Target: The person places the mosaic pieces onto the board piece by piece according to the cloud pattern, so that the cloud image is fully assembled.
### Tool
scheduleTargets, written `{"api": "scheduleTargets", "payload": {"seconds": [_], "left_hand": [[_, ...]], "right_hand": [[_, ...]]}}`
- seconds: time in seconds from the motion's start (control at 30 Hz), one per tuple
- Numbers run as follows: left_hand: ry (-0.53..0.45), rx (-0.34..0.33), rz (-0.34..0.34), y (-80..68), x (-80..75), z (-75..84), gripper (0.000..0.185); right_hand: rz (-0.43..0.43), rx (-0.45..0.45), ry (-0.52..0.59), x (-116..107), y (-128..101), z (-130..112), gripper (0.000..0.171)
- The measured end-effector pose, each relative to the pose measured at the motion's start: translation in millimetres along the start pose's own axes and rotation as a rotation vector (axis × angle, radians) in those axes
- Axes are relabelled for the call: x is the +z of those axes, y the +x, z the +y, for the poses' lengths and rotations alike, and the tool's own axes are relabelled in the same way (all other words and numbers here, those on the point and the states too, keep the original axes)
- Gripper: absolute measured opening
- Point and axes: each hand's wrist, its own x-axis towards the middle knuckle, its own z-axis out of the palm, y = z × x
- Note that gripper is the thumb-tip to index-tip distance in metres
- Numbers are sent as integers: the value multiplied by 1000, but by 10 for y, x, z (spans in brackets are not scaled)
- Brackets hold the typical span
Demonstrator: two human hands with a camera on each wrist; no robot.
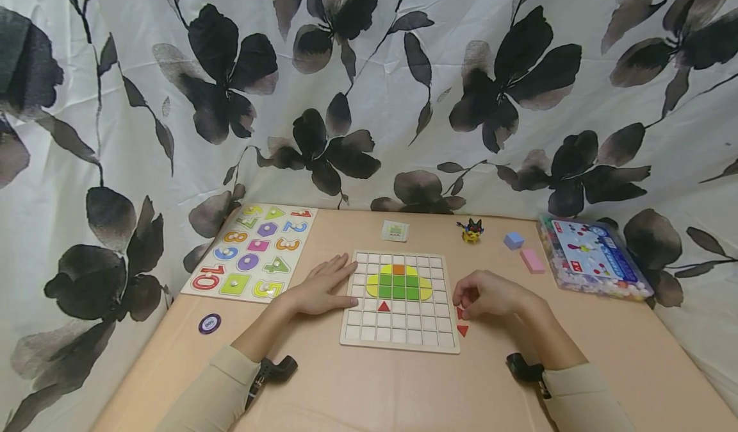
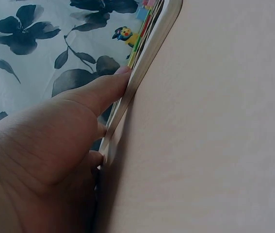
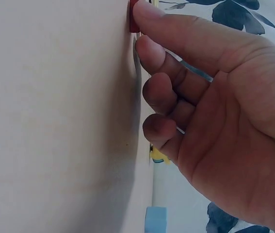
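Observation:
A white square grid board (image 1: 369,341) lies mid-table, with a figure of green squares (image 1: 398,286), yellow curved pieces (image 1: 425,289) and one orange square (image 1: 398,269) on it. Lower on the grid is a red triangle (image 1: 384,307). My left hand (image 1: 319,286) rests at the board's left edge, fingers extended, thumb tip on the rim. At the right edge, my right hand (image 1: 490,294) has its fingers curled and its thumb and index finger at a red triangle (image 3: 134,19), partly hidden by the thumb. Another red triangle (image 1: 463,331) lies just below that hand.
Left stands a number-and-shape puzzle board (image 1: 262,264) with a round chip (image 1: 210,324) before it. Behind the grid are a small card (image 1: 394,231) and a yellow-black figurine (image 1: 472,231). Right are a blue block (image 1: 514,240), a pink block (image 1: 532,261) and a clear box (image 1: 596,259).

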Motion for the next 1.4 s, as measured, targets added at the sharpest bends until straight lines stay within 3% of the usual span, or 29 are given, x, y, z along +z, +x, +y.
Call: {"api": "scheduleTargets", "payload": {"seconds": [0.37,0.67,0.9,1.17,1.4], "left_hand": [[-6,1,1,1,-4,2,92],[-6,8,5,3,2,4,92],[-2,-2,3,7,9,-16,93],[1,5,7,12,18,-24,93],[12,8,8,12,17,-17,92]], "right_hand": [[-13,-31,22,-16,-1,34,13],[68,-44,30,10,34,93,12],[83,-50,66,5,33,106,9],[84,-77,208,-32,3,111,6],[101,-97,257,-53,2,75,7]]}}
